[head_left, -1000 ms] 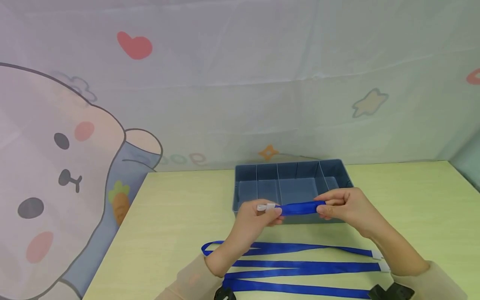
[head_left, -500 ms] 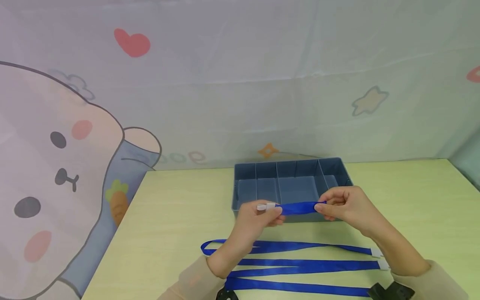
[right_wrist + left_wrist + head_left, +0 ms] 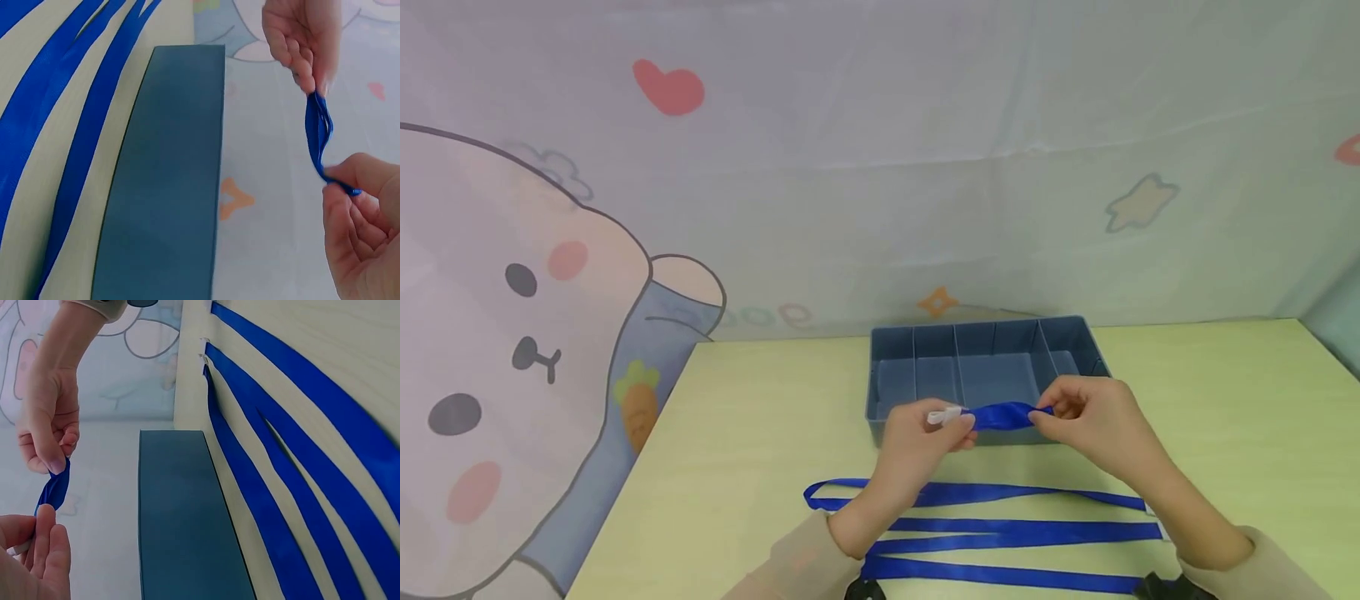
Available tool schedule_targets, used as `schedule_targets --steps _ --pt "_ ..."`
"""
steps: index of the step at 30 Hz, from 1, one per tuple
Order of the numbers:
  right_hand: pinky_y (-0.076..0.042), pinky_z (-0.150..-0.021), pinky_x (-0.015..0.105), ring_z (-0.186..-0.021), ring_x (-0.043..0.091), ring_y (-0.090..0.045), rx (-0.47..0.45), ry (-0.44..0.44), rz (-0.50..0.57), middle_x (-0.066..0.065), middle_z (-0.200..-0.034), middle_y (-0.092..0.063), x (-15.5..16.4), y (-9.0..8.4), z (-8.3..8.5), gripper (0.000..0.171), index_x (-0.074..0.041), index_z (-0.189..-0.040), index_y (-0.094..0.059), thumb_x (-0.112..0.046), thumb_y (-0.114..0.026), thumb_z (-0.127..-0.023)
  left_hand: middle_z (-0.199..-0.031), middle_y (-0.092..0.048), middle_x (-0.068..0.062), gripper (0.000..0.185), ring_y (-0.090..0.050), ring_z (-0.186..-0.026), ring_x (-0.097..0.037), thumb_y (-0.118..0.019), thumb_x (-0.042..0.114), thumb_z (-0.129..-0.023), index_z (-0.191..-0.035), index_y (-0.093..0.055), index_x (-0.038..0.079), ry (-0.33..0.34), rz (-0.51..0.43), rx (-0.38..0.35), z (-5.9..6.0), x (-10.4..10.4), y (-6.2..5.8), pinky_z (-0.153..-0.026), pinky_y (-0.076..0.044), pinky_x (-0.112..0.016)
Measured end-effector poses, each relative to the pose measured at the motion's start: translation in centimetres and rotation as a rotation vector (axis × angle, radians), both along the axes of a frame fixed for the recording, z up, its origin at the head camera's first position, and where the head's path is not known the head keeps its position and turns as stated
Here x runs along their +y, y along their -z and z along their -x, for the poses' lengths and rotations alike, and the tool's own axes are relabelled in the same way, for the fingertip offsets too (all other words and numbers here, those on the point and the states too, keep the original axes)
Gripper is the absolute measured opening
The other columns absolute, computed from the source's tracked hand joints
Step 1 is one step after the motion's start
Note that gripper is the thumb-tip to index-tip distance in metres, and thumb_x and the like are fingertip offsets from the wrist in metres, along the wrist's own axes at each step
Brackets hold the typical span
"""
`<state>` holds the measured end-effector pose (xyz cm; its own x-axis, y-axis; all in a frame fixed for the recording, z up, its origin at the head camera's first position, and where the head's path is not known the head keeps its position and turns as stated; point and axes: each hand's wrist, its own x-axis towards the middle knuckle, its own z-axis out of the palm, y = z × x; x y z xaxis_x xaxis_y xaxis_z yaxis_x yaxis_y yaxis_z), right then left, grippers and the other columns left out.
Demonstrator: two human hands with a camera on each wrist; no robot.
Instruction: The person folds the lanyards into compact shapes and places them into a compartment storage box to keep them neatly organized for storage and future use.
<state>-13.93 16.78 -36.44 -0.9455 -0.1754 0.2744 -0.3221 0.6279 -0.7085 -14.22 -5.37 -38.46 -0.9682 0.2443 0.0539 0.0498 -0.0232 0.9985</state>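
A folded blue lanyard with a white end piece is stretched between the two hands, raised in front of the box. My left hand pinches the white-tipped end between thumb and fingers. The other end is pinched by my right hand; in the right wrist view a short blue tail pokes out past its thumb. Between the hands the strap looks layered and slightly twisted. Below, more blue lanyards lie stretched sideways on the table, partly hidden by the forearms.
Behind the hands stands a grey-blue divided box with several compartments, its front wall partly covered by the hands. The pale yellow table ends at a cartoon-printed cloth. Black wrist gear shows at the bottom edge.
The left hand has shifted slightly right, bringing the hands closer together. The strap between them has slackened from nearly flat to wavy and twisted.
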Motion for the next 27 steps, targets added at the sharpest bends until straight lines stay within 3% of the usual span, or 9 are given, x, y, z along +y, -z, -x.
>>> schedule_targets --steps 6,11,16,20,27 --pt "-0.043 -0.048 0.021 -0.054 0.007 -0.048 0.176 0.043 -0.126 -0.009 -0.060 -0.057 -1.1 -0.7 -0.6 0.013 -0.012 -0.071 -0.066 -0.003 -0.076 -0.071 -0.082 -0.069 -0.014 0.014 -0.068 -0.079 -0.030 -0.068 0.009 -0.085 -0.092 -0.068 -0.004 0.000 -0.004 0.052 -0.2 0.5 -0.5 -0.074 -0.055 -0.029" --pt "-0.041 -0.046 0.020 -0.051 0.004 -0.045 0.275 0.056 -0.186 -0.011 -0.057 -0.053 -1.5 -0.7 -0.8 0.018 -0.013 -0.068 -0.064 -0.001 -0.078 -0.068 -0.083 -0.069 -0.014 0.012 -0.068 -0.078 -0.025 -0.067 0.007 -0.086 -0.092 -0.069 -0.004 0.015 0.005 0.081 -0.3 0.9 -0.6 -0.072 -0.055 -0.028" --pt "-0.040 -0.045 0.020 -0.050 0.002 -0.043 0.341 0.067 -0.183 -0.012 -0.056 -0.052 -1.8 -0.8 -1.1 0.021 -0.014 -0.066 -0.063 0.001 -0.078 -0.066 -0.081 -0.069 -0.017 0.011 -0.068 -0.077 -0.030 -0.065 0.003 -0.086 -0.090 -0.068 -0.006 0.020 0.026 0.103 -1.1 1.2 -2.1 -0.071 -0.055 -0.027" --pt "-0.042 -0.046 0.019 -0.051 0.001 -0.044 0.335 0.078 -0.140 -0.013 -0.057 -0.053 -2.1 -0.9 -1.4 0.021 -0.015 -0.067 -0.064 0.000 -0.078 -0.066 -0.079 -0.068 -0.018 0.011 -0.068 -0.074 -0.026 -0.065 0.003 -0.086 -0.089 -0.067 -0.007 0.010 0.042 0.129 -1.8 1.5 -3.2 -0.070 -0.055 -0.024" --pt "-0.046 -0.049 0.021 -0.054 0.003 -0.051 0.221 0.066 -0.017 -0.010 -0.061 -0.059 -2.5 -1.2 -1.9 0.018 -0.014 -0.069 -0.066 0.000 -0.078 -0.069 -0.078 -0.069 -0.015 0.011 -0.068 -0.072 -0.017 -0.066 0.005 -0.085 -0.089 -0.068 -0.005 -0.007 0.016 0.114 -1.2 2.1 -1.6 -0.070 -0.054 -0.024"
